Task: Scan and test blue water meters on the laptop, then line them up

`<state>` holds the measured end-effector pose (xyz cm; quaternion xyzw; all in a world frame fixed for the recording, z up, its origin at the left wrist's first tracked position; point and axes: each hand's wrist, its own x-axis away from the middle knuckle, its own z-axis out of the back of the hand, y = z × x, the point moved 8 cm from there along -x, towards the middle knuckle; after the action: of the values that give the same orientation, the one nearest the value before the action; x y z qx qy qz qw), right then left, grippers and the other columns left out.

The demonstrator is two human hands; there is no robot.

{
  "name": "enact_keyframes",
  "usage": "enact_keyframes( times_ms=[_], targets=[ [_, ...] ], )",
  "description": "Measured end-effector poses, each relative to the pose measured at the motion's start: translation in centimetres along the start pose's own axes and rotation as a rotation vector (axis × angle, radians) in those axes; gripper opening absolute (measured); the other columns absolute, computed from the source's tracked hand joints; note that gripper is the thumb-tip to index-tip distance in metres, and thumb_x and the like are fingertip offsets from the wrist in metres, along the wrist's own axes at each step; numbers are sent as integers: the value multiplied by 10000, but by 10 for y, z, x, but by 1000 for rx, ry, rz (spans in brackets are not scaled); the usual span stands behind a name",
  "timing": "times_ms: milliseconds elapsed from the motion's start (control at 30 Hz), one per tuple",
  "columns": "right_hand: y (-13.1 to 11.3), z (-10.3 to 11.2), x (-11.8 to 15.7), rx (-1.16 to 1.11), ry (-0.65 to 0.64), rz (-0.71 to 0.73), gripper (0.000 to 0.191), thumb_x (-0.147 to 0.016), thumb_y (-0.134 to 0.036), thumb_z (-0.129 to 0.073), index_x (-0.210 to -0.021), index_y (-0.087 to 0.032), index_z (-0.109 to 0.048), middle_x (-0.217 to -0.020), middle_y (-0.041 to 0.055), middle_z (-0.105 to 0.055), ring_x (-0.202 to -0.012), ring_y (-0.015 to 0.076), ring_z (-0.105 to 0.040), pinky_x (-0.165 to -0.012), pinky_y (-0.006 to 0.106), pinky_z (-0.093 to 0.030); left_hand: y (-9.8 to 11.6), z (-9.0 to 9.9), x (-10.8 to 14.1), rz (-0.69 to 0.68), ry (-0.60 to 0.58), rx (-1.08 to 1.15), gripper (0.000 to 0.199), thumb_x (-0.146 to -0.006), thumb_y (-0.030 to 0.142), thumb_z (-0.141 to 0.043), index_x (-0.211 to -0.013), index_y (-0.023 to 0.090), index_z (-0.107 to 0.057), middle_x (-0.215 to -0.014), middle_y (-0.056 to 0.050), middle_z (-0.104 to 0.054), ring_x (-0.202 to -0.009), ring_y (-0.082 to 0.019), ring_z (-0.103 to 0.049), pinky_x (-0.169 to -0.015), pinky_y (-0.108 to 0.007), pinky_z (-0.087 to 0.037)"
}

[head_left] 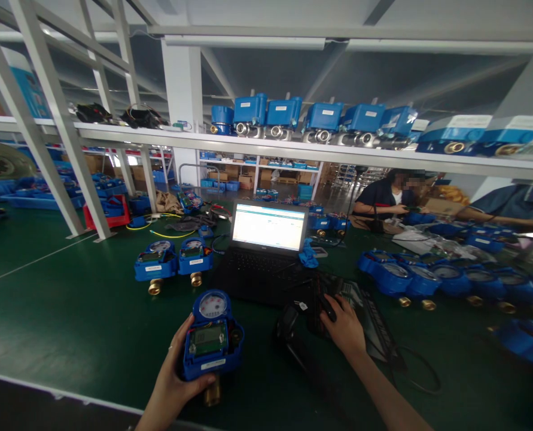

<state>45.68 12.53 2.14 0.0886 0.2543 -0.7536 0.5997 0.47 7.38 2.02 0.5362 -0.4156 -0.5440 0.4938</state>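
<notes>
A blue water meter [213,336] sits in the left hand [173,378], grip closed around its body, brass fitting pointing down, just in front of the open laptop [266,251] on the green worktop [69,311]. The right hand [344,328], right of the laptop, rests fingers-down on a dark keypad device [338,302], grasping nothing. Left of the laptop stand two more meters [174,260]; to its right lies a row of meters [410,278]. Judging by these, many units remain to be handled.
</notes>
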Motion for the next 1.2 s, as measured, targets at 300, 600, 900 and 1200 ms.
enact_keyframes(
  times_ms=[300,600,900,1200],
  targets=[
    [-3,-2,-2,-35,-27,15,445,-890,-333,-456,-1283,-214,-627,-1353,138,-535,-1195,303,-562,-969,461,-509,-3,0,0,11,1,20,985,-609,543,-861,-1461,314,-423,-1527,-123,-398,-1382,-451,-414,-1160,-622,-324],
    [1,-7,-3,-48,-50,-5,476,-897,-360,-433,-1313,-208,-608,-1376,141,-521,-1194,318,-555,-973,488,-506,-4,0,-1,-47,0,-14,1008,-612,590,-842,-1470,289,-407,-1519,-136,-418,-1385,-441,-420,-1152,-623,-339],
    [1,-6,-5,-55,-13,39,466,-896,-363,-429,-1280,-184,-624,-1347,151,-538,-1198,316,-559,-1018,482,-483,-4,1,-1,-61,-13,-12,995,-630,571,-839,-1481,304,-397,-1527,-130,-409,-1394,-447,-403,-1152,-626,-337],
    [-1,-5,-4,-55,6,45,463,-899,-364,-420,-1267,-174,-629,-1334,170,-548,-1175,330,-568,-1011,509,-481,-6,0,-2,-59,-38,-5,989,-648,534,-842,-1488,312,-369,-1539,-125,-380,-1404,-438,-389,-1159,-622,-324]
  ],
)
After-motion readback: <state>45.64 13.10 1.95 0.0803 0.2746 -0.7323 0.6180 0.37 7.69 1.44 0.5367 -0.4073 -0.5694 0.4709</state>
